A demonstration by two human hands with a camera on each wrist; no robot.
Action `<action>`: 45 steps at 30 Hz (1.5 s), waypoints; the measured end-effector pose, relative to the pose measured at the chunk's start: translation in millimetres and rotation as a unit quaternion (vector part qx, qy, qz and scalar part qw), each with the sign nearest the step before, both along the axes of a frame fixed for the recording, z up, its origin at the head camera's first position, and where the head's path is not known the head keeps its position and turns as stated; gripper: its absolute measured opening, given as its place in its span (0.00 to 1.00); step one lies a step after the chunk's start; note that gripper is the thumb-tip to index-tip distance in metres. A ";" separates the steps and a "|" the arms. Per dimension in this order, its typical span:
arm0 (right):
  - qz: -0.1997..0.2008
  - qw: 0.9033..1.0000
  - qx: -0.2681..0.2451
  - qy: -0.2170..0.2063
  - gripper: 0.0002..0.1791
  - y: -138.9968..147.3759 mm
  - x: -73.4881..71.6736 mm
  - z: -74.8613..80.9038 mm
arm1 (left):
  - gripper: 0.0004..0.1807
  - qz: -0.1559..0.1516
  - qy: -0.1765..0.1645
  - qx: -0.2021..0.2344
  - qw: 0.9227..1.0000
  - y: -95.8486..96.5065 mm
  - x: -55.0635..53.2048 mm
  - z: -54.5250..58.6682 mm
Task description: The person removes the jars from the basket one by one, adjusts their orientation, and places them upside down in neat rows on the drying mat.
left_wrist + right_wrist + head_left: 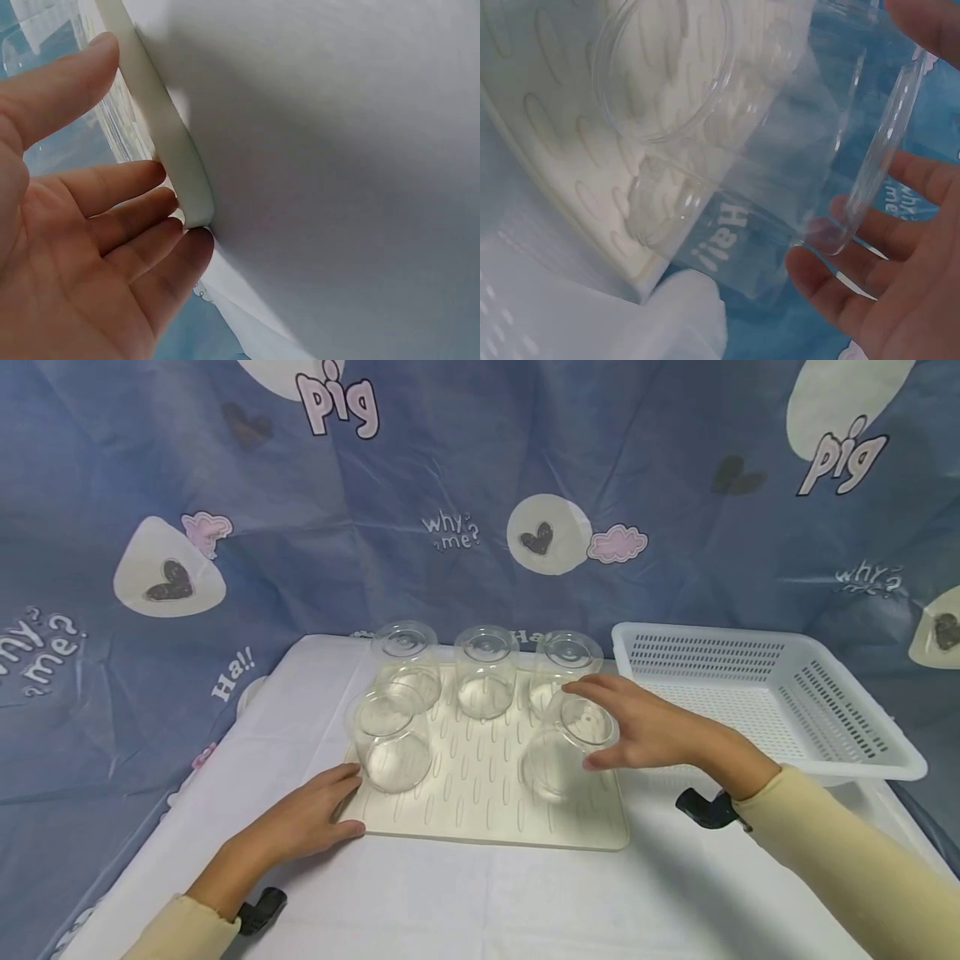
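My right hand (645, 722) is at the top of the front-right clear plastic jar (551, 764), thumb on one side and fingers along its rim (885, 150). This jar stands over the right part of a cream ridged mat (480, 793). My left hand (307, 814) is at the mat's left front corner, its fingers (124, 187) extended and fingertips against the edge. Another clear jar (393, 760) stands upright at the mat's front left. Along the back are three more: a left jar (408, 681), a middle jar (485, 685) and a right jar (567, 652), partly behind my right hand.
A white perforated plastic basket (870, 760) lies to the right of the mat, beneath and beyond my right forearm. White cloth (420, 902) covers the table. Behind it hangs a blue printed sheet (480, 460).
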State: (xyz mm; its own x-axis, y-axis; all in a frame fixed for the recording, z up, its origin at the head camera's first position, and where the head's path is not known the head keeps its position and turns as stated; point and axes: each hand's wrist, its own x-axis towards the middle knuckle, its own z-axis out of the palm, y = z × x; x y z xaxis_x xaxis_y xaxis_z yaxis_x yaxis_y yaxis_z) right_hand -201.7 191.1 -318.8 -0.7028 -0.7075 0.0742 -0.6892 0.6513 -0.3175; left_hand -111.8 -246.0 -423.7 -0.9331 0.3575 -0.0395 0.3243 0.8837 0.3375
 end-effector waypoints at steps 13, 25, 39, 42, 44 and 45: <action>0.006 0.999 -0.023 -0.048 0.46 0.2 3.0 -19.7 | 0.39 -0.009 -0.003 0.002 1.000 4.0 -0.8 1.7; 0.011 0.996 -0.005 -0.090 0.42 0.5 1.6 -20.6 | 0.40 -0.004 -0.029 0.004 1.000 5.6 -6.5 0.1; 0.038 0.995 -0.020 -0.090 0.40 -7.2 -5.7 -23.5 | 0.39 0.026 -0.026 0.012 0.999 1.6 9.4 -3.3; 0.044 0.995 -0.037 -0.080 0.40 -8.2 -5.0 -26.9 | 0.39 0.028 -0.028 0.011 0.999 0.8 11.0 -3.2; 0.044 0.995 -0.048 -0.071 0.39 -7.6 -3.8 -29.3 | 0.39 0.026 -0.028 0.011 0.999 0.6 10.5 -2.9; 0.043 0.995 -0.054 -0.068 0.39 -6.9 -3.0 -30.4 | 0.39 0.027 -0.028 0.012 0.999 0.8 10.2 -2.6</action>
State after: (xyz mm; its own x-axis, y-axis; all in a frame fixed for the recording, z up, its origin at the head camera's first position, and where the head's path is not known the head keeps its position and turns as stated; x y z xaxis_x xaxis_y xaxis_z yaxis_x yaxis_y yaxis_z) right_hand -204.8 184.1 -349.2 -0.6493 -0.7581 0.0608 -0.6862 0.5496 -0.4766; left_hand -101.6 -245.2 -426.3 -0.9475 0.3083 -0.0843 0.2563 0.8905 0.3758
